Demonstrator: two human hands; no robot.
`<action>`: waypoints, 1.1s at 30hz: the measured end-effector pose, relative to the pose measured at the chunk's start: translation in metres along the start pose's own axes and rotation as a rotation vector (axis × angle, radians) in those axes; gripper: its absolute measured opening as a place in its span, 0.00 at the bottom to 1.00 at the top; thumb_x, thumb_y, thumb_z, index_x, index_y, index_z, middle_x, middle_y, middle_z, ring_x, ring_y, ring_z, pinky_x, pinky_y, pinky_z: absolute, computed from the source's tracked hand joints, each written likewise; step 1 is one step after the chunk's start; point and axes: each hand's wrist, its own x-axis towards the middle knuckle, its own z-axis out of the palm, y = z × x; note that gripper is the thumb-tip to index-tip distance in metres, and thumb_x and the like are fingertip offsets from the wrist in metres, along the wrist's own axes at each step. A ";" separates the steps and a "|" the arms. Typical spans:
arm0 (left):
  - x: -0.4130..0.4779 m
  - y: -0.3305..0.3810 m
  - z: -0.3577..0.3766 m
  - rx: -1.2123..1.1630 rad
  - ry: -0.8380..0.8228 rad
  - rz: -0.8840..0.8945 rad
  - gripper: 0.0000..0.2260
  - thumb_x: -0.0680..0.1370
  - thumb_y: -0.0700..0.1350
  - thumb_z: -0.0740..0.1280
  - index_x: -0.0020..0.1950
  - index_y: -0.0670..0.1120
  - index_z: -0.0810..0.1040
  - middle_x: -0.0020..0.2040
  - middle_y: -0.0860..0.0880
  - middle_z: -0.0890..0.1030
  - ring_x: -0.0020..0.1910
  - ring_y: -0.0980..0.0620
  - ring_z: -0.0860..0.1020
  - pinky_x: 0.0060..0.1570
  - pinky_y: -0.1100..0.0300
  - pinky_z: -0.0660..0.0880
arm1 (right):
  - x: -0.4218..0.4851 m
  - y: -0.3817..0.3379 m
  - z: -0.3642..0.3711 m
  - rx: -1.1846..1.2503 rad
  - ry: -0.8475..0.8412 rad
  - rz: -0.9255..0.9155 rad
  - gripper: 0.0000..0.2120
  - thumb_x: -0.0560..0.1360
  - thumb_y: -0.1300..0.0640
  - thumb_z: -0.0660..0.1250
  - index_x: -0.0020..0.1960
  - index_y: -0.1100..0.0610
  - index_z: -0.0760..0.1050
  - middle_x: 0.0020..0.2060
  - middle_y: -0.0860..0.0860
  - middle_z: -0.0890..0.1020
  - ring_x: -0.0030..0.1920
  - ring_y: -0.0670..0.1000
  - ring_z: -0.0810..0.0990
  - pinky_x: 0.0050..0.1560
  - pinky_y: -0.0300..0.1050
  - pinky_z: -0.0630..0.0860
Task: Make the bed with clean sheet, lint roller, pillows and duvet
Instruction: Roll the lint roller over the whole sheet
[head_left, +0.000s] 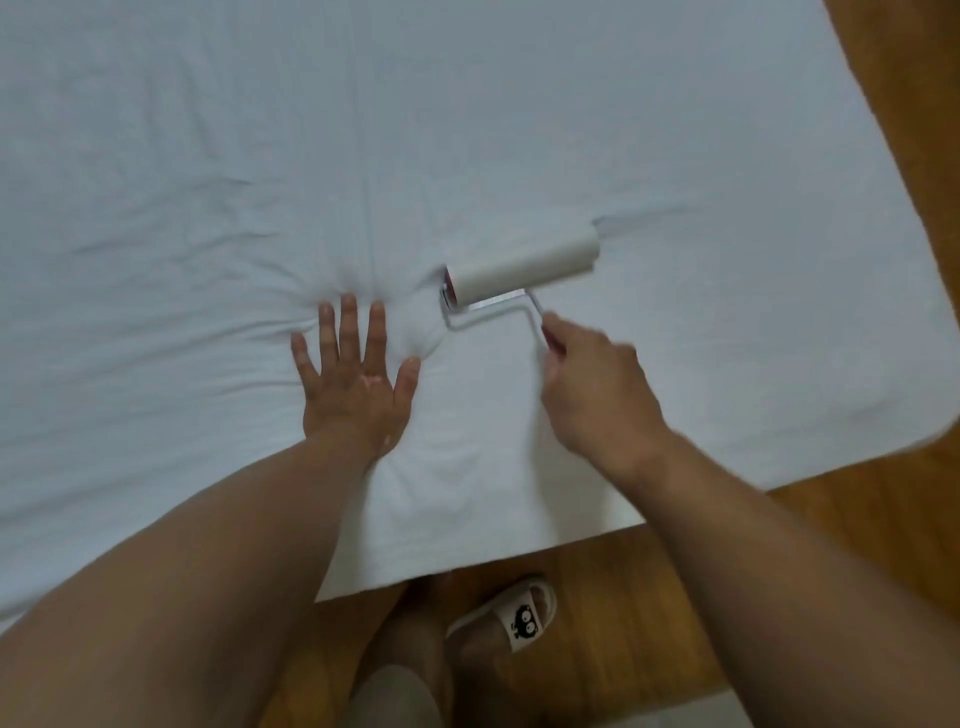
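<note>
Left hand (353, 379), fingers (349, 322) spread, presses sheet (467, 130); right hand (597, 384) grips lint roller (522, 273) (barrel crosswise, handle nearward).

Wooden floor (613, 587) shows along the near and right edges; on it, a white slipper (519, 618) printed with a black cartoon face.
</note>
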 end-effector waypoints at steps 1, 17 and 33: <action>0.000 0.000 0.000 -0.001 0.003 0.000 0.32 0.81 0.64 0.39 0.81 0.52 0.36 0.81 0.48 0.36 0.79 0.46 0.35 0.76 0.37 0.40 | 0.011 -0.007 -0.001 0.002 -0.005 0.003 0.10 0.77 0.61 0.54 0.53 0.52 0.71 0.43 0.53 0.80 0.44 0.63 0.78 0.39 0.48 0.72; -0.002 0.001 0.003 -0.002 0.010 -0.001 0.33 0.80 0.66 0.37 0.80 0.52 0.35 0.81 0.48 0.36 0.79 0.46 0.35 0.75 0.38 0.38 | -0.163 0.082 0.027 0.114 -0.207 0.160 0.25 0.84 0.48 0.55 0.78 0.32 0.53 0.39 0.48 0.78 0.37 0.46 0.77 0.36 0.40 0.72; -0.007 0.016 -0.045 -0.024 -0.155 -0.092 0.33 0.81 0.65 0.45 0.81 0.50 0.47 0.82 0.46 0.47 0.80 0.45 0.44 0.76 0.40 0.44 | -0.226 0.131 -0.009 0.115 -0.124 0.175 0.39 0.72 0.49 0.76 0.67 0.24 0.55 0.26 0.42 0.71 0.26 0.37 0.71 0.30 0.28 0.74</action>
